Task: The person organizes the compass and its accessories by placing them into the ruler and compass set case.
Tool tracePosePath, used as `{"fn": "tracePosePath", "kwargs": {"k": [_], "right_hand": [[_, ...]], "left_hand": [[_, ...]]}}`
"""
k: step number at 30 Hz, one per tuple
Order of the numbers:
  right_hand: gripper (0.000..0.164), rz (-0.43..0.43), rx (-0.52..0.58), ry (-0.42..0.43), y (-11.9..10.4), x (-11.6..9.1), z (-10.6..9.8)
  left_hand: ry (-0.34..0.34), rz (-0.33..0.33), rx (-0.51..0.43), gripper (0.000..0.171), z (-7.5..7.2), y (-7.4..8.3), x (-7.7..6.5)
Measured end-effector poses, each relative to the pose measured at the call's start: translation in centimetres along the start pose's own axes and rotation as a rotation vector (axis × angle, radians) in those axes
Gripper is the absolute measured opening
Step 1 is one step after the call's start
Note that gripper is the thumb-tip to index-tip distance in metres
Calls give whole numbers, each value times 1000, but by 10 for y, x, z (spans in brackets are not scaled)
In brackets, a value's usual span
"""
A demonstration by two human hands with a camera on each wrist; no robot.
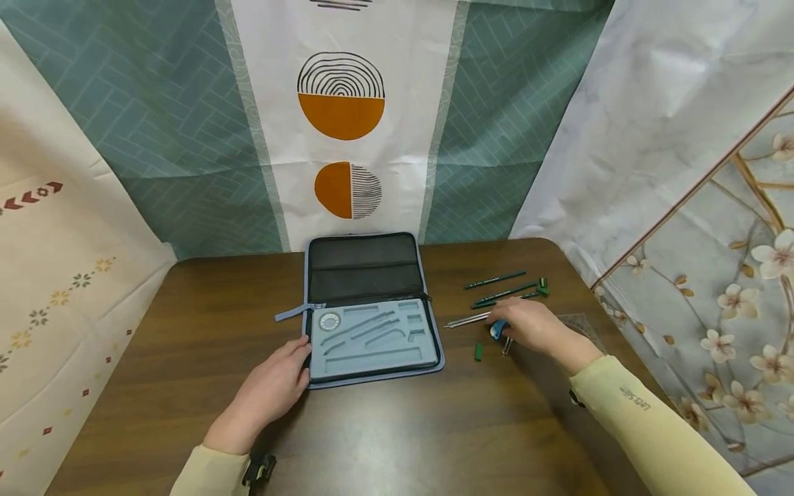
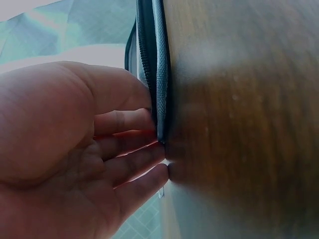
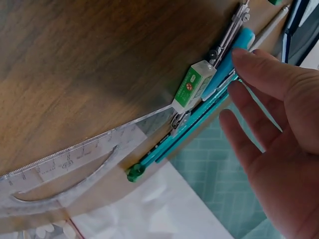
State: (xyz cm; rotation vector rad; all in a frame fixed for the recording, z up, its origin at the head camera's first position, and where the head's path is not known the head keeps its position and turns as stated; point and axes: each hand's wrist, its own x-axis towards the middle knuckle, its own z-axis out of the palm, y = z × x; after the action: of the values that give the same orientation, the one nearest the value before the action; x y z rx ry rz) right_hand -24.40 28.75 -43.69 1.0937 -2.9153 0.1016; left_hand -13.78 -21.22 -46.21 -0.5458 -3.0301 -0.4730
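An open zip case (image 1: 437, 355) with a pale blue moulded tray (image 1: 372, 367) lies on the table. My left hand (image 1: 277, 377) touches the case's left edge with its fingertips, the fingers fairly straight in the left wrist view. On the right, my right hand (image 1: 535, 324) pinches a small blue object with a pale end (image 1: 498, 329) between thumb and fingers; its kind is unclear. Close by are a metal compass (image 1: 506, 346) and a green-and-white eraser (image 3: 188, 87). A small green piece (image 1: 478, 352) lies nearer the case. The fingers partly cover a slender silvery tool (image 1: 466, 319).
Several dark green pencils (image 1: 495, 280) lie behind my right hand, beside a green sharpener (image 1: 542, 286). A clear protractor (image 3: 65, 162) and a transparent ruler edge show under the right forearm. Patterned cloths (image 1: 484, 124) hang around the brown table (image 1: 205, 310).
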Motion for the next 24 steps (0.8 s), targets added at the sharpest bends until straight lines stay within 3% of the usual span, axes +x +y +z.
{"fn": "tracePosePath", "kwargs": {"k": [12, 24], "right_hand": [[31, -107, -108, 17, -7, 4, 8], [40, -147, -185, 47, -4, 4, 15]], "left_hand": [[-6, -5, 2, 43, 0, 0, -3], [1, -7, 17, 43, -1, 1, -2]]}}
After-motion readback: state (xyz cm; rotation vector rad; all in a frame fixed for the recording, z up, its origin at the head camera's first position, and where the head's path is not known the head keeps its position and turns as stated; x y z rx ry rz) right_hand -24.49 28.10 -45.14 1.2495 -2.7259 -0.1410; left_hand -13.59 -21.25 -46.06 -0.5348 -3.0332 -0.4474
